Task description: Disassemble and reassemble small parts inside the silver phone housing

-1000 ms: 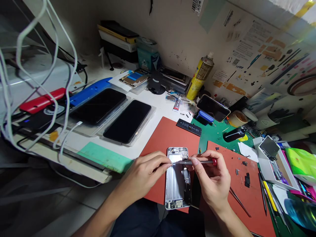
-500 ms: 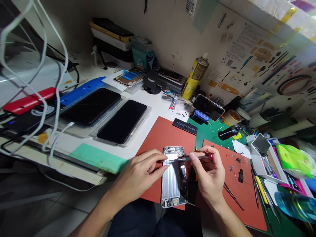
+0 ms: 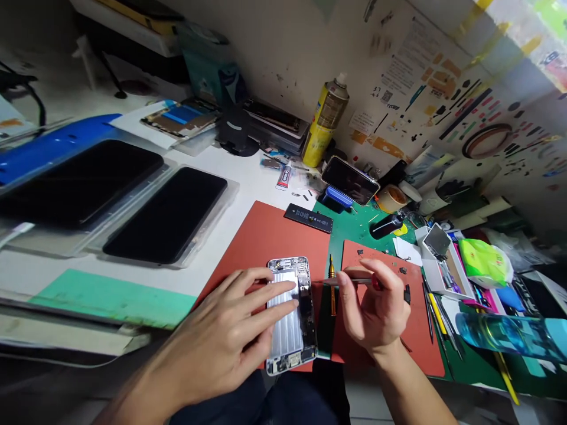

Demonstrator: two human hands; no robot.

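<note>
An opened phone housing point(image 3: 287, 339) with a bare silver inside lies on the left red mat, near the edge closest to me. My left hand point(image 3: 233, 321) rests over its left side, fingers spread and stretched across the silver area. To the right of the housing, my right hand point(image 3: 376, 307) pinches a slim screwdriver point(image 3: 361, 281) with a red end, held roughly level. The screwdriver's tip points left toward the housing; whether it touches cannot be made out. A gold screwdriver point(image 3: 333, 298) lies between the two mats. Beyond the housing sits a black phone battery point(image 3: 308, 218).
Two dark phone screens point(image 3: 170, 212) lie in clear trays on the left. Small parts point(image 3: 403, 270) are scattered over the right red mat point(image 3: 349, 342). A yellow spray can point(image 3: 325, 121), a propped phone point(image 3: 349, 180) and a blue bottle point(image 3: 487, 330) stand or lie around.
My left hand has come off the screwdriver's tip and spread over the housing. The screwdriver, in my right hand, has moved right, off the housing. The camera view has turned right.
</note>
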